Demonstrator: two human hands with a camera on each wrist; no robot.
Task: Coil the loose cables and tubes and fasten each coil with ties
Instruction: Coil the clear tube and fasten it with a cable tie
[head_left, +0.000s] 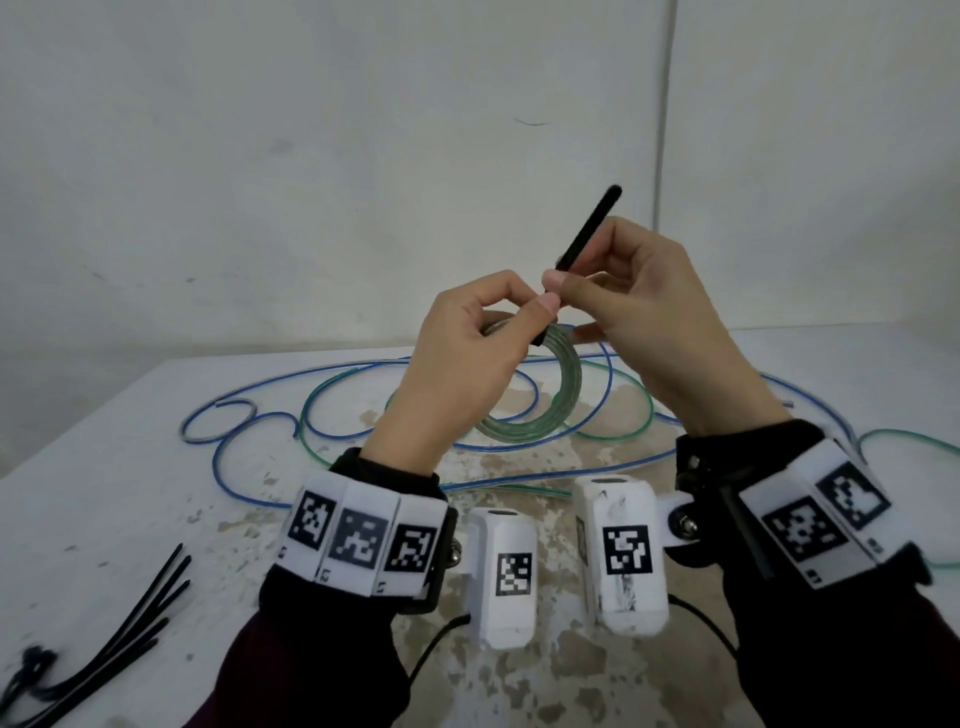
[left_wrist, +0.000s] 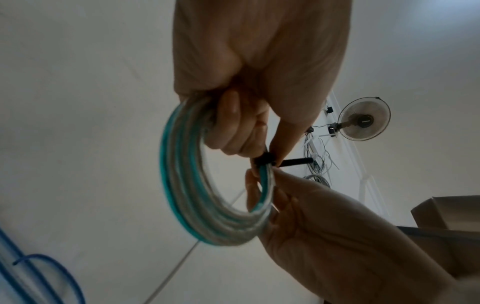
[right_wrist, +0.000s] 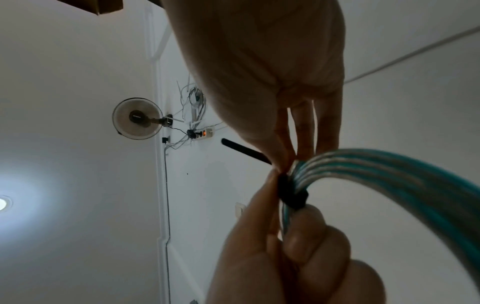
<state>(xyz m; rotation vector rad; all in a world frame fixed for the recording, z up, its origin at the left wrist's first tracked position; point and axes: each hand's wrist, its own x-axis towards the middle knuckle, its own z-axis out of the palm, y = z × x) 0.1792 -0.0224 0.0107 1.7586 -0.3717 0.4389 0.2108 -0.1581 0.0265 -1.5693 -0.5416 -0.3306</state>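
Both hands are raised above the white table (head_left: 104, 467). My left hand (head_left: 519, 322) grips a coil of green-tinted clear tube (head_left: 561, 395), with its fingers (left_wrist: 233, 127) curled through the ring. A black tie (head_left: 587, 234) is looped round the coil (left_wrist: 207, 185) beside the left thumb, its head (left_wrist: 265, 159) tight against the strands. My right hand (head_left: 571, 280) pinches the tie's tail, which sticks up and to the right. In the right wrist view the tie band (right_wrist: 291, 195) wraps the coil (right_wrist: 389, 174) just below the right fingertips (right_wrist: 283, 160).
A long blue tube (head_left: 249, 467) and a loose green tube (head_left: 623, 415) sprawl in loops over the far half of the table. A bundle of spare black ties (head_left: 135, 618) lies at the front left. A white wall stands behind the table.
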